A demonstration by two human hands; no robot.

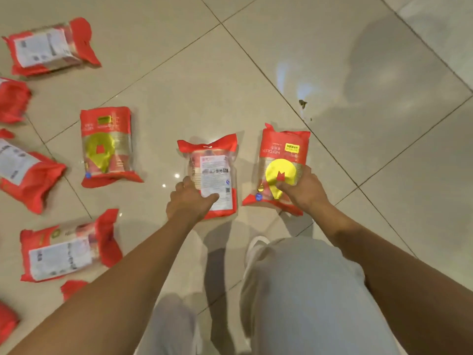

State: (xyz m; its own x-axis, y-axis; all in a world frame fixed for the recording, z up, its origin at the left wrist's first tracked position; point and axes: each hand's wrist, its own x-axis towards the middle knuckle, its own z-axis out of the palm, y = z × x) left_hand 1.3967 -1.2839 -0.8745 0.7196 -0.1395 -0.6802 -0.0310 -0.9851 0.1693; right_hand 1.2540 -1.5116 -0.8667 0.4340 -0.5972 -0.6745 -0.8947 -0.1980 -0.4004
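Lower centre of the frame: the left hand (190, 201) grips the label-up red packet (215, 172), thumb on top. The right hand (303, 189) clasps the yellow-emblem red packet (281, 152) just beside it. Both run lengthwise up-frame, gathered ends toward the top edge.

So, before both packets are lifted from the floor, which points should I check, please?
1. Left hand grips the white-label packet: ok.
2. Right hand grips the yellow-mark packet: ok.
3. The two packets lie apart: ok.
4. Same face up on both: not ok, one shows its label, the other its yellow mark.
5. Both packets sealed: cannot tell.
6. Shoe stands clear of both packets: ok.
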